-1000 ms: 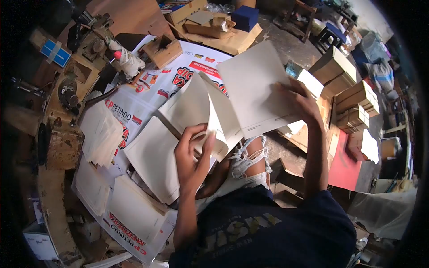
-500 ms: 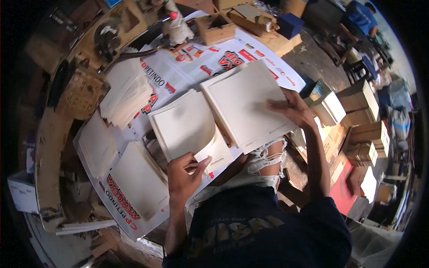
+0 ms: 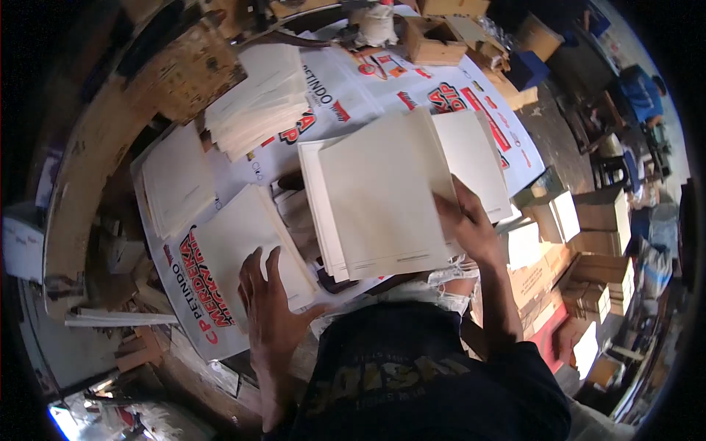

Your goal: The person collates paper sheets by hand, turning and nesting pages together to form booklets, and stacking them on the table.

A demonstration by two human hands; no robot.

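My right hand grips the right edge of a large cream paper sheet, its fingers partly blurred. This sheet lies over the middle stack of paper, whose left edges show beneath it. Behind my right hand is another pile of sheets. My left hand is open with its fingers spread, at the right edge of the lower left paper stack. Whether its fingertips touch that paper I cannot tell.
A printed banner covers the table. Further left are a fanned paper pile and another stack. At the back stands a wooden box. Cardboard boxes fill the right side; a person in blue is far right.
My left hand has let go of the lifted sheet corner and moved left, fingers spreading. My right hand has brought a sheet left over the middle stack. The view has shifted too.
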